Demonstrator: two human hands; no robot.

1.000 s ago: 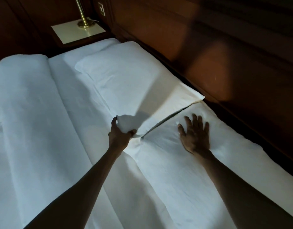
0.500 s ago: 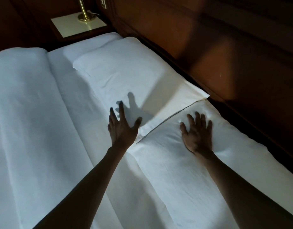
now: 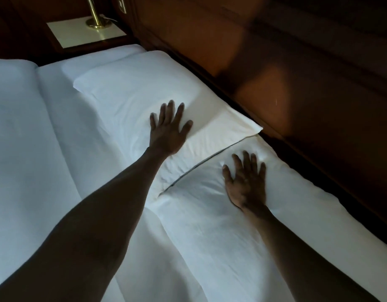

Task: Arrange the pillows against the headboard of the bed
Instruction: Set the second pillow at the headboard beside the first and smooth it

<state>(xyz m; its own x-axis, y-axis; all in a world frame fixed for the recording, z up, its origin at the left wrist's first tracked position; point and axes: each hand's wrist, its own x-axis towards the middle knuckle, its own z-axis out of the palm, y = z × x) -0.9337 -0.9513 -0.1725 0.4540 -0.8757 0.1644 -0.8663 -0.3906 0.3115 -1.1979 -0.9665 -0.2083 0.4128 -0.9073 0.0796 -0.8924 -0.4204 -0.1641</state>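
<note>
Left hand (image 3: 168,131) moved onto far pillow (image 3: 131,92), flat; right hand (image 3: 246,182) on near pillow (image 3: 210,225).

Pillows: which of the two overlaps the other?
The far pillow, under the left hand; its corner lies over the near pillow, which the right hand presses.

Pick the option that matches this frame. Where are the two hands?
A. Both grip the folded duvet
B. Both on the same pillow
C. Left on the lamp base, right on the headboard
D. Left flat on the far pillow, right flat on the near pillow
D. The left hand lies open, fingers spread, on the far pillow, and the right hand lies open on the near pillow, each side of the seam where the pillows meet.
</note>
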